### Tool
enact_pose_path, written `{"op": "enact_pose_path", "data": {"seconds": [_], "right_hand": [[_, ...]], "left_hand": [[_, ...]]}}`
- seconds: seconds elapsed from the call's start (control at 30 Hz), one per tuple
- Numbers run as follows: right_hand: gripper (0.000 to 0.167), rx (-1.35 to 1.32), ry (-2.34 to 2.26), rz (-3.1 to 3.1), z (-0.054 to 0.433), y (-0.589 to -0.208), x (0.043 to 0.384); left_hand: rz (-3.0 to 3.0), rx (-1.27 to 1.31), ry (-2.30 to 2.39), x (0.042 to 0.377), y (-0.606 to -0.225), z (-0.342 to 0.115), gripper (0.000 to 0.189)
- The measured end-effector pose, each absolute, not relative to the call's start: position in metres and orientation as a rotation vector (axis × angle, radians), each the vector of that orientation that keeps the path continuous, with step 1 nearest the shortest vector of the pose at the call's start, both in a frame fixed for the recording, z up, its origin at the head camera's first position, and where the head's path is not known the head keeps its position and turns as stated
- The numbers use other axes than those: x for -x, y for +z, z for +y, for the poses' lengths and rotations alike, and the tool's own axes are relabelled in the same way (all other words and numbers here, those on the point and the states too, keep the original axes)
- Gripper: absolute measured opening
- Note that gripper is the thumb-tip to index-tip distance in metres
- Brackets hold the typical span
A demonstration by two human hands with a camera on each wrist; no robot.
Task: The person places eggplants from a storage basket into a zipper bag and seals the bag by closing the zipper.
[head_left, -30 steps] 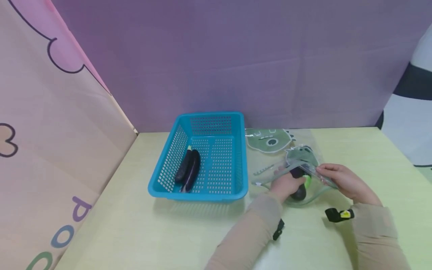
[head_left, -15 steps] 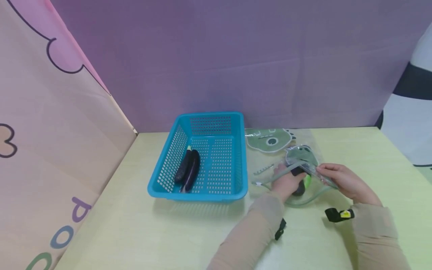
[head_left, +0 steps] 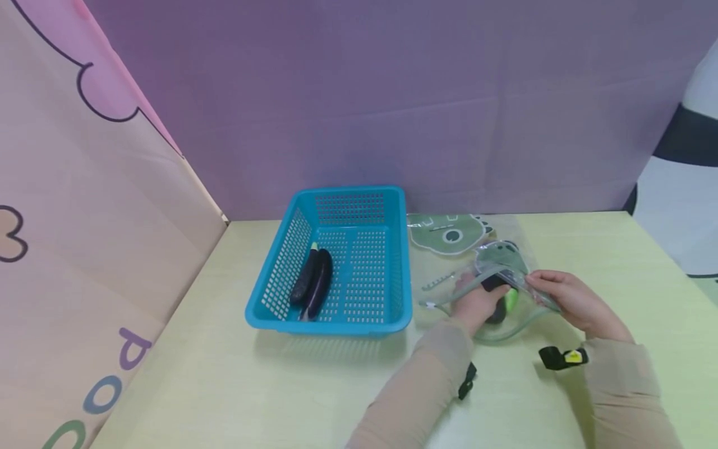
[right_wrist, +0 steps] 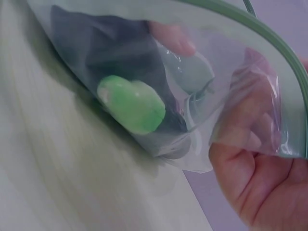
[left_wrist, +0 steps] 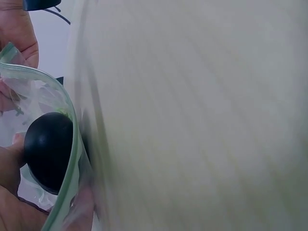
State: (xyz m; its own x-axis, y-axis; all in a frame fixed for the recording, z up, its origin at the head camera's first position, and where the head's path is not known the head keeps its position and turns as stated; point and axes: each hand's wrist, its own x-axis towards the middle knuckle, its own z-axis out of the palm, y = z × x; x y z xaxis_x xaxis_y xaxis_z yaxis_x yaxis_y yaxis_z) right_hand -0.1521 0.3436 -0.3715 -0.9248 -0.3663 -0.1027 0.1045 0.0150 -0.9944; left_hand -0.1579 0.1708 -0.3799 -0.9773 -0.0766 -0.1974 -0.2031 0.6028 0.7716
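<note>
A clear zip bag (head_left: 502, 255) with a green rim and dinosaur prints lies on the table, its mouth spread toward me. My left hand (head_left: 475, 308) reaches inside it and grips a dark eggplant (left_wrist: 48, 151), thumb and fingers on either side of the rounded end. Some of those fingers are hidden behind the plastic and the eggplant. Beside the dark skin shows a light green, lumpy piece (right_wrist: 132, 103); whether it belongs to the eggplant I cannot tell. My right hand (head_left: 578, 305) pinches the right side of the bag's mouth between thumb and fingers.
Left of the bag stands a blue perforated basket (head_left: 407, 268), holding two eggplants (head_left: 316, 284) along its left side. A flat dinosaur print (head_left: 449, 234) on clear plastic lies behind my hands. A purple curtain (head_left: 359, 106) closes off the table's back edge.
My left hand has gone slightly farther into the bag with the eggplant, which now shows less in front of it. My right hand holds the bag's edge in nearly the same place.
</note>
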Motion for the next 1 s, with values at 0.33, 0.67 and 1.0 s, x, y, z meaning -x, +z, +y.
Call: {"op": "enact_pose_path", "data": {"seconds": [0.33,0.67,1.0], "right_hand": [[0.031,0.273,-1.978,1.942,0.3434,-0.3722,0.1535],[0.032,0.287,-1.980,1.930,0.3447,-0.3754,0.1546],[0.029,0.253,-2.013,1.906,0.3437,-0.3742,0.1541]], "left_hand": [[2.652,0.296,1.327,0.1596,-0.3802,0.1738,0.067],[2.649,0.314,1.334,0.1603,-0.3781,0.1729,0.069],[2.672,0.305,1.300,0.1608,-0.3752,0.1733,0.068]]}}
